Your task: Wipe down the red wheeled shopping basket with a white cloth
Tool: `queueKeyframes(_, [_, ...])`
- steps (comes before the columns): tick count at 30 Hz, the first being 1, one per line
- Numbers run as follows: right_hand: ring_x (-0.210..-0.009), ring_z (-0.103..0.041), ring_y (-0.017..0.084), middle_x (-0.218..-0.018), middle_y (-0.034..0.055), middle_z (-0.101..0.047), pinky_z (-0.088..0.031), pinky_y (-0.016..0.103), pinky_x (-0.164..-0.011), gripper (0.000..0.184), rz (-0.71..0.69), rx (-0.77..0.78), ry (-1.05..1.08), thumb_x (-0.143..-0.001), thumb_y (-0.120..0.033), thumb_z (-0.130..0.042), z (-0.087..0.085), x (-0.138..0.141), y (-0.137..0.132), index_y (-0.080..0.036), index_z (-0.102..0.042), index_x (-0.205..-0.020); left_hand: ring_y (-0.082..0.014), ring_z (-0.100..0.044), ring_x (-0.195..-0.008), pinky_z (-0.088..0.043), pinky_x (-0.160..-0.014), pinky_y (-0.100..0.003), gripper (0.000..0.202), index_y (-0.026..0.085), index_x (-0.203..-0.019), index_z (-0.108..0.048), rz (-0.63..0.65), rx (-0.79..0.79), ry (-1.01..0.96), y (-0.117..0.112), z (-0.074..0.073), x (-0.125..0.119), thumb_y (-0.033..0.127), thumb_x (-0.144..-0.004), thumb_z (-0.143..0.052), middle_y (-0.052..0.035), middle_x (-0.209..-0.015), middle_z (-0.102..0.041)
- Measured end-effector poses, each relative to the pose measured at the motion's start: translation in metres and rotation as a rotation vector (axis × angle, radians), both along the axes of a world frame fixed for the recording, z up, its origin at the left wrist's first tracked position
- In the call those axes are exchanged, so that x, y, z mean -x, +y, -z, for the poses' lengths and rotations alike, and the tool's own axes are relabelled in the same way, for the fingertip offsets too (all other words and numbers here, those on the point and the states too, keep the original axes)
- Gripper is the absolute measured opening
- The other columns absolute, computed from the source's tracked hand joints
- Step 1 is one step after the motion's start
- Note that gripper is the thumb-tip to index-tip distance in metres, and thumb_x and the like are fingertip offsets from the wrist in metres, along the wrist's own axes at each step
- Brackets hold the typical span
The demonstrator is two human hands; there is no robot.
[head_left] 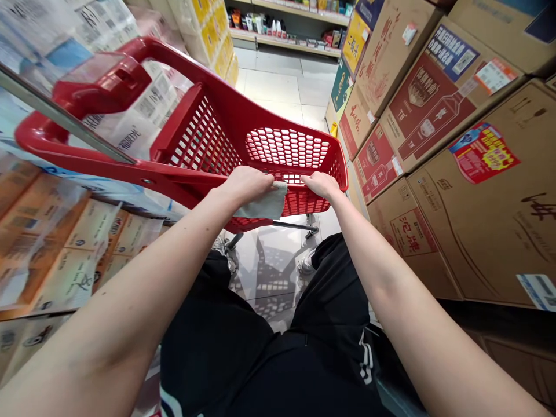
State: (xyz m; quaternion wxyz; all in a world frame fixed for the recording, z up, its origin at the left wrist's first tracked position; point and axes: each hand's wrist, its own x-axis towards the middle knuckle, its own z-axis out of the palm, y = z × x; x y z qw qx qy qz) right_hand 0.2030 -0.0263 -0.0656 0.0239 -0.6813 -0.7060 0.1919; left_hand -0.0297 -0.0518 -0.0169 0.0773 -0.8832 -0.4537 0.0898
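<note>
A red plastic shopping cart (pixel 204 130) stands sideways in front of me, its handle end to the left. My left hand (pixel 252 180) is closed at the near rim, with a pale grey-green cloth (pixel 264 202) hanging from it over the cart's outer side. Farther right along that rim, my right hand (pixel 321 185) is closed with its fingers curled over the edge. The fingertips of both hands are partly hidden behind the rim. Through the perforated walls, light floor tiles show.
Stacked cardboard cartons (pixel 469 191) rise close on the right. Wrapped paper packs (pixel 87 249) are piled on the left, with yellow-and-white packs (pixel 208 29) beyond. A shelf (pixel 286 41) of small goods crosses the far end of the tiled floor (pixel 278 87).
</note>
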Motion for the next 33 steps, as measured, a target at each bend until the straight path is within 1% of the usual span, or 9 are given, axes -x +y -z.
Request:
queueKeyframes(6, [-0.106, -0.065, 0.035, -0.113, 0.0160, -0.071, -0.048, 0.041, -0.087, 0.061, 0.008, 0.010, -0.001, -0.090, -0.061, -0.028, 0.000, -0.003, -0.001, -0.018, -0.070, -0.099, -0.0201, -0.066, -0.066, -0.040, -0.061, -0.028, 0.027, 0.016, -0.083, -0.071, 0.002, 0.134, -0.028, 0.015, 0.002, -0.003, 0.039, -0.088, -0.058, -0.0087, -0.072, -0.071])
queueKeyframes(9, [-0.105, -0.065, 0.034, -0.113, 0.0162, -0.071, -0.048, 0.040, -0.085, 0.060, 0.010, 0.005, 0.006, -0.090, -0.061, -0.028, -0.001, -0.003, -0.003, -0.018, -0.069, -0.098, -0.0207, -0.066, -0.065, -0.038, -0.058, -0.028, 0.031, 0.018, -0.087, -0.070, 0.019, 0.034, -0.051, 0.005, 0.008, 0.001, 0.043, -0.091, -0.052, -0.0083, -0.074, -0.072])
queueKeyframes(12, [-0.102, -0.066, 0.033, -0.112, 0.0163, -0.071, -0.049, 0.039, -0.083, 0.057, 0.016, 0.000, 0.012, -0.090, -0.059, -0.030, 0.000, -0.003, -0.005, -0.018, -0.069, -0.096, -0.0242, -0.069, -0.075, -0.038, -0.058, -0.030, 0.036, 0.017, -0.091, -0.069, 0.032, -0.171, -0.114, -0.010, 0.017, 0.005, 0.039, -0.097, -0.041, -0.0107, -0.082, -0.072])
queueKeyframes(14, [-0.101, -0.066, 0.033, -0.111, 0.0161, -0.071, -0.049, 0.038, -0.082, 0.056, 0.015, -0.008, 0.020, -0.089, -0.059, -0.030, 0.001, -0.004, -0.006, -0.018, -0.068, -0.095, -0.0259, -0.069, -0.081, -0.038, -0.059, -0.031, 0.036, 0.016, -0.090, -0.068, 0.045, -0.264, -0.161, -0.017, 0.023, 0.006, 0.036, -0.098, -0.039, -0.0119, -0.085, -0.072])
queueKeyframes(17, [-0.100, -0.066, 0.034, -0.108, 0.0160, -0.071, -0.049, 0.039, -0.081, 0.055, 0.012, -0.021, 0.026, -0.088, -0.059, -0.031, 0.003, -0.005, -0.006, -0.019, -0.067, -0.092, -0.0263, -0.068, -0.079, -0.037, -0.058, -0.031, 0.037, 0.015, -0.088, -0.067, 0.060, -0.295, -0.183, -0.021, 0.028, 0.006, 0.040, -0.097, -0.042, -0.0119, -0.083, -0.071])
queueKeyframes(23, [-0.096, -0.067, 0.035, -0.102, 0.0146, -0.072, -0.050, 0.042, -0.079, 0.052, 0.015, -0.021, 0.032, -0.086, -0.060, -0.030, 0.005, -0.010, -0.005, -0.021, -0.064, -0.083, -0.0254, -0.067, -0.072, -0.034, -0.056, -0.031, 0.043, 0.014, -0.084, -0.068, 0.027, -0.317, -0.219, -0.025, 0.028, -0.002, 0.046, -0.097, -0.042, -0.0133, -0.078, -0.070])
queueKeyframes(25, [-0.096, -0.067, 0.034, -0.101, 0.0139, -0.072, -0.050, 0.042, -0.080, 0.052, 0.015, -0.030, 0.033, -0.086, -0.061, -0.030, 0.005, -0.012, -0.006, -0.021, -0.063, -0.082, -0.0246, -0.066, -0.072, -0.034, -0.056, -0.031, 0.040, 0.015, -0.083, -0.068, 0.044, -0.316, -0.218, -0.026, 0.028, -0.003, 0.042, -0.098, -0.042, -0.0130, -0.079, -0.070])
queueKeyframes(30, [-0.096, -0.067, 0.033, -0.100, 0.0136, -0.072, -0.050, 0.041, -0.080, 0.048, 0.021, -0.038, 0.028, -0.086, -0.059, -0.032, 0.005, -0.013, -0.007, -0.021, -0.062, -0.082, -0.0212, -0.066, -0.078, -0.035, -0.058, -0.030, 0.027, 0.016, -0.089, -0.065, 0.108, -0.319, -0.166, -0.028, 0.026, -0.001, 0.021, -0.098, -0.039, -0.0085, -0.084, -0.069])
queueKeyframes(33, [-0.096, -0.067, 0.033, -0.100, 0.0143, -0.072, -0.049, 0.040, -0.080, 0.049, 0.030, -0.037, 0.030, -0.087, -0.058, -0.031, 0.005, -0.012, -0.007, -0.021, -0.062, -0.081, -0.0206, -0.066, -0.085, -0.036, -0.059, -0.030, 0.023, 0.017, -0.096, -0.063, 0.139, -0.310, -0.108, -0.027, 0.022, 0.001, 0.017, -0.096, -0.040, -0.0064, -0.089, -0.070])
